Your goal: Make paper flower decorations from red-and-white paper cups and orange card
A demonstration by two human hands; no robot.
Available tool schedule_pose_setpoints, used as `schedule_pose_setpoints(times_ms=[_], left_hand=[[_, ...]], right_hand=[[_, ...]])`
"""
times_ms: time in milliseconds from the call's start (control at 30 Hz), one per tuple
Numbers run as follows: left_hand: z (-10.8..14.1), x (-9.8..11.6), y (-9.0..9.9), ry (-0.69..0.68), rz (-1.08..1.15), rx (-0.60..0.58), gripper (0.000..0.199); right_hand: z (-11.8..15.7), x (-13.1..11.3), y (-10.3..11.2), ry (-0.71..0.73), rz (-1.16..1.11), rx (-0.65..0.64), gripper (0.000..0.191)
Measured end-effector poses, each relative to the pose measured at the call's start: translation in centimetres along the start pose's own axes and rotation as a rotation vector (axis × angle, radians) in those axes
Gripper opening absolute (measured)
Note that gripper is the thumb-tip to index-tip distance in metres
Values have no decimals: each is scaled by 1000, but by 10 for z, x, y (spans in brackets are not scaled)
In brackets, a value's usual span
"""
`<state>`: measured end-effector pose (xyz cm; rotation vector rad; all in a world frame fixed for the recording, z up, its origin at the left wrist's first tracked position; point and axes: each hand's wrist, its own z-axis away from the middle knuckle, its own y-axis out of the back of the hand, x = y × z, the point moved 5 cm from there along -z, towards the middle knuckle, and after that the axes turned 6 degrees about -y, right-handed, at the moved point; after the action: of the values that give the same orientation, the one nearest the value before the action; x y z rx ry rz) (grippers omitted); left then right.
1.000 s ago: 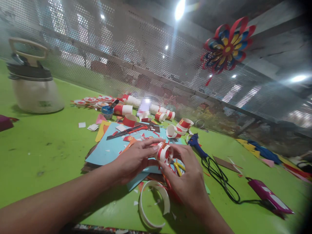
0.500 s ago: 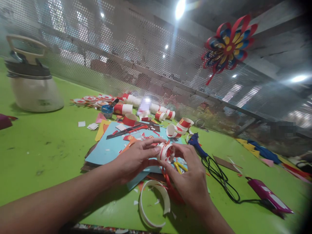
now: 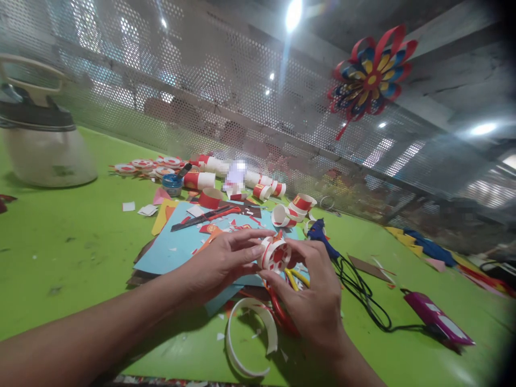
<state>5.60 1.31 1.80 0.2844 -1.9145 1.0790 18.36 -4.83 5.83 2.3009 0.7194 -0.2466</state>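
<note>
A small white and red paper ring piece (image 3: pixel 274 255) is held up between both hands over the blue sheets. Its open end, with red parts inside, faces me. My left hand (image 3: pixel 226 258) grips its left side with fingertips and thumb. On the right side, the fingers and thumb of my right hand (image 3: pixel 314 279) are closed on it. Below the hands lies an open white paper band (image 3: pixel 231 344). Scissors with red handles (image 3: pixel 282 314) and a yellow-handled tool (image 3: pixel 297 279) are partly hidden by my right hand. Blue sheets (image 3: pixel 161 252) with paper scraps lie under my left hand.
On the green table (image 3: pixel 80 301) are a cutter (image 3: pixel 205 217), a blue jar (image 3: pixel 172 185), cut paper cups (image 3: pixel 302 204), a blue glue gun (image 3: pixel 320 234) with a black cable, and a purple device (image 3: pixel 438 317). A large white jug (image 3: pixel 44 153) stands left.
The view has shifted slightly, so the table items appear further left. The held piece is turned a little, showing more of its open end. Both hands keep their hold.
</note>
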Motion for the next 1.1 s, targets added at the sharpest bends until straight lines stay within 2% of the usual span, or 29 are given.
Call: schedule_pose_setpoints(times_ms=[267, 400, 500, 633, 767, 933, 1100], left_hand=[[-1, -4, 1, -5, 15, -24, 29], [-3, -4, 1, 2, 82, -36, 25], [-3, -3, 2, 19, 126, -16, 25], [-3, -2, 3, 57, 137, 29, 23], [-3, -4, 3, 95, 129, 47, 23], [-5, -8, 8, 72, 85, 48, 22], [-6, -10, 13, 58, 37, 57, 18]], right_hand=[[3, -1, -2, 87, 61, 44, 49], [1, -2, -1, 66, 4, -4, 43], [-3, 0, 1, 11, -64, -89, 29], [-9, 8, 1, -98, -205, -145, 25], [-10, 22, -4, -275, -401, -198, 20], [-4, 28, -12, -390, -460, -210, 28], [0, 29, -18, -439, -458, -230, 35]])
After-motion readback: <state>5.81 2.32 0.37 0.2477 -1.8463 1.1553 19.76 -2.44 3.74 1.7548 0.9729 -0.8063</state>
